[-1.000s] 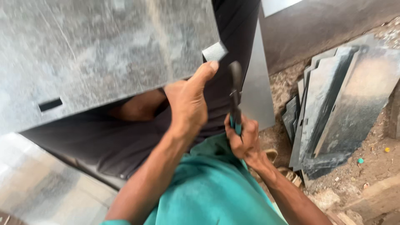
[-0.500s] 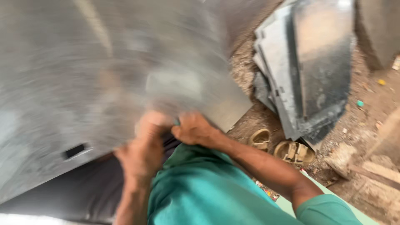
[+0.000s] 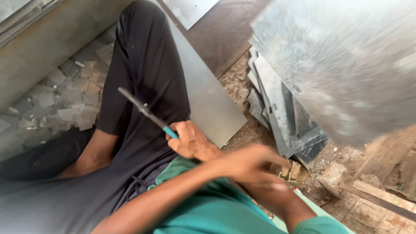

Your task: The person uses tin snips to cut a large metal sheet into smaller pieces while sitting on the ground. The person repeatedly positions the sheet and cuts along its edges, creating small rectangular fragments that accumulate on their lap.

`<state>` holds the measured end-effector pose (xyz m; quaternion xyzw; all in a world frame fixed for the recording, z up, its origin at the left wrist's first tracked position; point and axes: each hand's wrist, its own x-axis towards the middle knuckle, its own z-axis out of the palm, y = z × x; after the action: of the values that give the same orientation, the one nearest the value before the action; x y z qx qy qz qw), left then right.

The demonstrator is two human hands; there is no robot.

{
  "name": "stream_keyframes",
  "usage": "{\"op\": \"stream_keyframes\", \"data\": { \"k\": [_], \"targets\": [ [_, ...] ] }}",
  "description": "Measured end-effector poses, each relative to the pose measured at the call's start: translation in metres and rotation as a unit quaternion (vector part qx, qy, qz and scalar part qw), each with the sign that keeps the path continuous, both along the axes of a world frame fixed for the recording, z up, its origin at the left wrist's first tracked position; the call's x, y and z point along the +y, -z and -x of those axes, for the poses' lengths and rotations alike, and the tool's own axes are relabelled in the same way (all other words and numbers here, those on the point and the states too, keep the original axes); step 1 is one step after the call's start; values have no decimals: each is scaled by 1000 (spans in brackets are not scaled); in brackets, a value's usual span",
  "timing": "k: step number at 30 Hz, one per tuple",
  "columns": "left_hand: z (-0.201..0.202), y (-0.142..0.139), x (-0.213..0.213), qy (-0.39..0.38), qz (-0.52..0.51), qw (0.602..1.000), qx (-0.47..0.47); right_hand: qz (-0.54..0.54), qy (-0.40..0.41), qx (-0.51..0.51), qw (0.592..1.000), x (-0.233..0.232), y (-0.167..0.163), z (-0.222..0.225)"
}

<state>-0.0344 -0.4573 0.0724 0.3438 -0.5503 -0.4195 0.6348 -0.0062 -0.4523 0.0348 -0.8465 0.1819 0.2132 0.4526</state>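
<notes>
My right hand is closed around the teal handle of a pair of tin snips, whose dark blades point up and left over my black-trousered thigh. My left hand is blurred with motion; its arm crosses over my right forearm, and its fingers look spread with nothing in them. A large galvanised metal sheet, also blurred, is in the air at the upper right, apart from both hands.
A flat metal sheet lies on the ground beside my leg. A stack of dark cut sheets lies to the right, with a sandal near it. Small metal offcuts litter the floor at left. Rubble and a wooden strip are at the lower right.
The big sheet was held up in front of me by my left hand; it has swung to the upper right and left that hand. My right hand still holds the snips, now lower.
</notes>
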Motion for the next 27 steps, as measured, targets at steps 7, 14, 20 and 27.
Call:
{"op": "stream_keyframes", "data": {
  "k": [7, 14, 20, 27],
  "targets": [
    [-87, 40, 279, -451, -188, 771, 409, -84, 18, 89, 992, -11, 42, 1],
    [-87, 27, 413, -695, 87, 554, 449, -49, -35, 107, 992, 13, 36, -31],
    [-102, 23, 438, -808, 106, 422, 398, -82, -156, 90, 980, 54, 28, -53],
    [-80, 16, 458, -832, 91, 335, 432, -58, -390, 140, 908, 157, -41, -87]
  ]
}}
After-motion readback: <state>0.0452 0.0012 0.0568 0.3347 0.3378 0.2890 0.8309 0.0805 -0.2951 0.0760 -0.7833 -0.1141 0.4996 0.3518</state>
